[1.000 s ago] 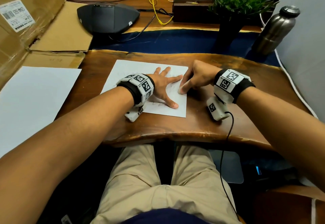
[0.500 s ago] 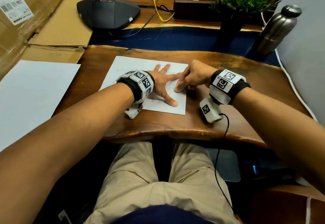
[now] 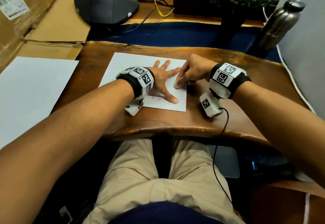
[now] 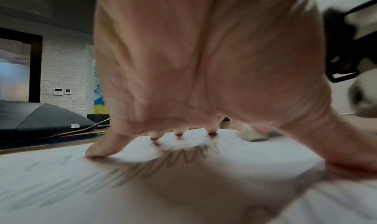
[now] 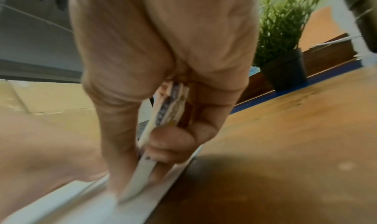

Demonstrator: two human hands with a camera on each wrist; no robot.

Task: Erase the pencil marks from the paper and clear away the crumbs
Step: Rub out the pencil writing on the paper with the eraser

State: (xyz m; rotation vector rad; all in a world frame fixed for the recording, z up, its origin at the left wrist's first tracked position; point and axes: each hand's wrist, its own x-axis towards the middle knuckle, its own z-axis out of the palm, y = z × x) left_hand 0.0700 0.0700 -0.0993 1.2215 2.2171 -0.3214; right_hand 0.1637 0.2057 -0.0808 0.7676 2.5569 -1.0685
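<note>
While the left hand [image 3: 162, 81] pins the paper [image 3: 133, 63], the right hand [image 3: 191, 70] pinches an eraser [image 5: 163, 127].

My right hand [image 3: 190, 73] slides the eraser [image 3: 176, 85] toward seven o'clock, from the paper's [image 3: 133, 61] right edge inward. It now sits nearer my left hand's [image 3: 162, 81] thumb.

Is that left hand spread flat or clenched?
Spread flat: the left hand presses the paper with fingers splayed.
</note>
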